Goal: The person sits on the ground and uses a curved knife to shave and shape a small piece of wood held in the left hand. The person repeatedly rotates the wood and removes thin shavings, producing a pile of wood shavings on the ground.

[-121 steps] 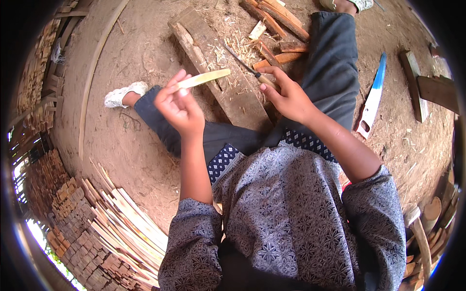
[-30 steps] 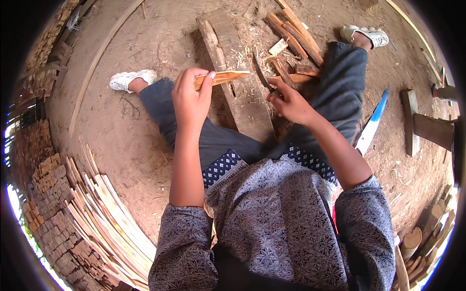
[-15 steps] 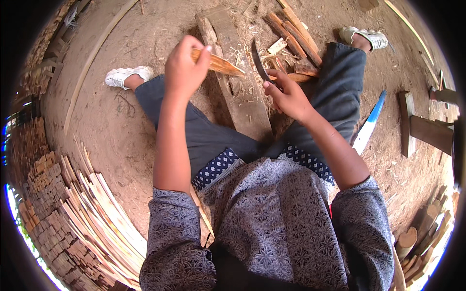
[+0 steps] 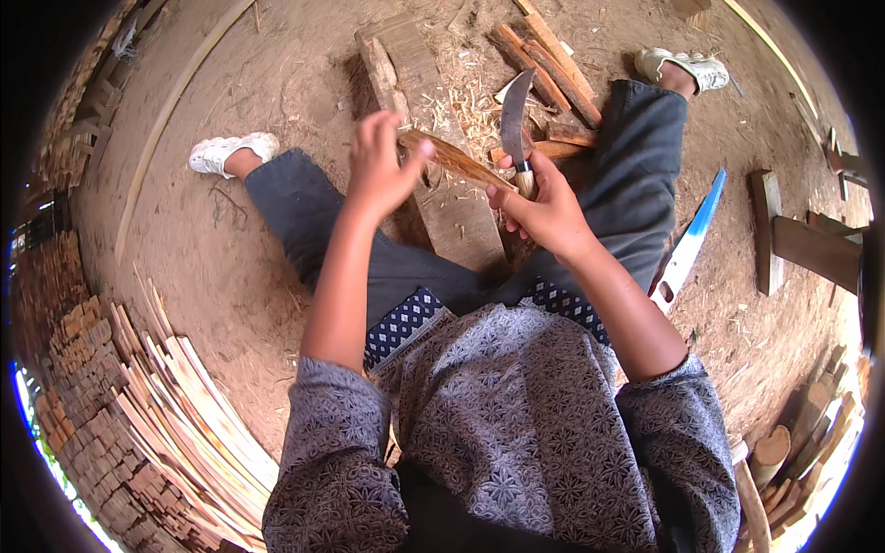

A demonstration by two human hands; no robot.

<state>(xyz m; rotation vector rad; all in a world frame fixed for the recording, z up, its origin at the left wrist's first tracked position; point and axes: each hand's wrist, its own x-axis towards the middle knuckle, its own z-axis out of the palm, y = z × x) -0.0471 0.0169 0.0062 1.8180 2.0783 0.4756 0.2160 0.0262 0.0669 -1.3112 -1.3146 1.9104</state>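
My right hand [image 4: 548, 207] is closed round the short handle of a curved knife [image 4: 514, 115], its broad blade pointing away from me. The thumb of that same hand presses on the narrow tip of a brown wood piece [image 4: 454, 160], which slants up to the left. At the wood's wider end my left hand [image 4: 378, 170] is open, fingers spread, its thumb close to the wood; whether it touches cannot be made out. Below both hands a thick wooden plank [image 4: 466, 230] lies between my legs, with pale shavings [image 4: 475, 120] scattered on and around it.
Several brown wood sticks [image 4: 558, 69] lie beyond the plank. A handsaw with a white and blue blade [image 4: 691, 235] rests by my right leg. Long wood strips [image 4: 198, 405] and stacked blocks [image 4: 101, 433] are at the left; a wooden stand [image 4: 770, 230] is at the right.
My left hand has opened from its grip on the wood piece. The wood's tip is now under my right thumb. The knife has turned, showing its blade's flat side and handle.
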